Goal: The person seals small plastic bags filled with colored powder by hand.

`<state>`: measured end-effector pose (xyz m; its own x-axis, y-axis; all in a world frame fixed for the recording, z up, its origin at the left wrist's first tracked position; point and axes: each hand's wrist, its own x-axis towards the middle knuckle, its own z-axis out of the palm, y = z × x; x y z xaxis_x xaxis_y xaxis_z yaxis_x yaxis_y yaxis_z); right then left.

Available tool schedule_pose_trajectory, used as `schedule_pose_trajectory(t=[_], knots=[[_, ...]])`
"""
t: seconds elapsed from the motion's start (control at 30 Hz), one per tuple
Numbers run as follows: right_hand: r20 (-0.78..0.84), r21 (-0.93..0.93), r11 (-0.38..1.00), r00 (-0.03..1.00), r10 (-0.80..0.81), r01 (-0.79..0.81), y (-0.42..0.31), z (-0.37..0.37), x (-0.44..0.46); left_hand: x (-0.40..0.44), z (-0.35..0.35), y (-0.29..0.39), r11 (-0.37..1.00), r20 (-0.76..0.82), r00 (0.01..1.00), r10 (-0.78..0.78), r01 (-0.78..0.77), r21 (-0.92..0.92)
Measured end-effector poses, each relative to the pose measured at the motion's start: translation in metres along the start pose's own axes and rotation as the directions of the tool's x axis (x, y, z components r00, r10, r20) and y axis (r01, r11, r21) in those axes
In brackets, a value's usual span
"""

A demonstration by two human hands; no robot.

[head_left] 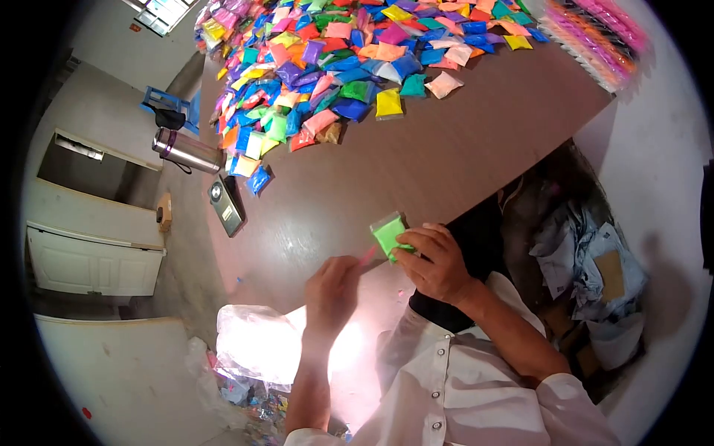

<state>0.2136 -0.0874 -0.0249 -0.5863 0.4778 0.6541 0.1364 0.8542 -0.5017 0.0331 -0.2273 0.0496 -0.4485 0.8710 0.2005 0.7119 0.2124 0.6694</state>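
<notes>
In the head view my right hand (437,262) is closed on a small clear packet of light green clay-like material (388,233), held over the near part of the table, thumb and fingers at its right side. To the left, my left hand (331,291) is closed on a thin pink piece (367,256) whose tip points toward the packet. Its kind is too small and blurred to tell. Beyond both hands spreads a large heap of similar colourful packets (349,65).
On the brown table (327,186) lie a dark phone (225,207) and a steel thermos (187,151) near the left edge. Pink and orange bundles (595,37) lie at the far right corner. A clear plastic bag (256,342) is at lower left; crumpled packaging (595,260) fills the right side.
</notes>
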Motion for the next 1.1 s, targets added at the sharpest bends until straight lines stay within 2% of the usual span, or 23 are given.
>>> schedule_pose_trajectory(t=[0.07, 0.2, 0.3, 0.4, 0.53, 0.6, 0.73, 0.83, 0.87, 0.93, 0.97, 1.03, 1.1], knots=[[-0.016, 0.005, 0.999, 0.999, -0.032, 0.032, -0.004, 0.001, 0.001, 0.008, 0.017, -0.001, 0.994, 0.038, 0.998, 0.051, -0.054, 0.093], [-0.007, 0.036, 0.999, 1.000, -0.022, 0.022, 0.002, 0.001, -0.002, 0.026, 0.026, -0.011, 0.998, 0.052, 0.997, 0.051, -0.053, 0.045], [0.014, 0.042, 0.999, 1.000, -0.008, 0.008, 0.001, 0.000, -0.001, 0.036, 0.021, -0.023, 0.988, -0.085, 0.996, 0.008, 0.005, 0.155], [0.006, 0.048, 0.999, 1.000, 0.005, -0.005, 0.002, 0.000, -0.001, 0.037, 0.015, -0.012, 0.997, -0.081, 0.996, -0.046, 0.050, 0.057], [-0.057, 0.091, 0.996, 0.998, 0.009, -0.004, 0.004, 0.006, -0.003, 0.020, 0.029, 0.012, 0.997, -0.003, 0.998, 0.061, -0.061, 0.049], [-0.065, 0.103, 0.995, 0.998, 0.003, 0.004, 0.005, 0.005, -0.003, 0.017, 0.040, 0.008, 1.000, 0.017, 1.000, 0.010, -0.011, 0.017], [-0.052, 0.109, 0.994, 0.998, -0.019, 0.024, 0.006, 0.001, -0.002, 0.043, 0.035, -0.002, 0.994, -0.056, 0.996, 0.074, -0.069, 0.086], [-0.055, 0.112, 0.993, 0.998, -0.017, 0.023, 0.009, 0.000, 0.000, 0.059, 0.028, 0.003, 0.995, -0.048, 0.997, -0.067, 0.070, 0.067], [-0.050, 0.126, 0.992, 0.999, -0.006, 0.012, 0.008, -0.001, -0.002, 0.057, 0.028, 0.009, 0.996, -0.034, 0.998, -0.060, 0.062, 0.068], [-0.070, 0.126, 0.992, 0.998, 0.001, 0.008, 0.007, 0.000, -0.002, 0.052, 0.031, 0.017, 0.998, 0.015, 0.998, 0.058, -0.059, 0.035], [-0.087, 0.132, 0.991, 0.996, -0.010, 0.021, 0.006, 0.002, -0.001, 0.051, 0.033, 0.020, 0.998, 0.017, 0.998, 0.057, -0.058, 0.036], [-0.090, 0.140, 0.990, 0.996, -0.007, 0.020, 0.006, 0.002, 0.000, 0.053, 0.039, 0.026, 0.960, 0.098, 0.964, 0.246, -0.256, 0.112], [-0.094, 0.142, 0.990, 0.996, -0.007, 0.020, 0.007, 0.000, 0.000, 0.063, 0.042, 0.022, 0.967, 0.076, 0.979, 0.190, -0.200, 0.158]])
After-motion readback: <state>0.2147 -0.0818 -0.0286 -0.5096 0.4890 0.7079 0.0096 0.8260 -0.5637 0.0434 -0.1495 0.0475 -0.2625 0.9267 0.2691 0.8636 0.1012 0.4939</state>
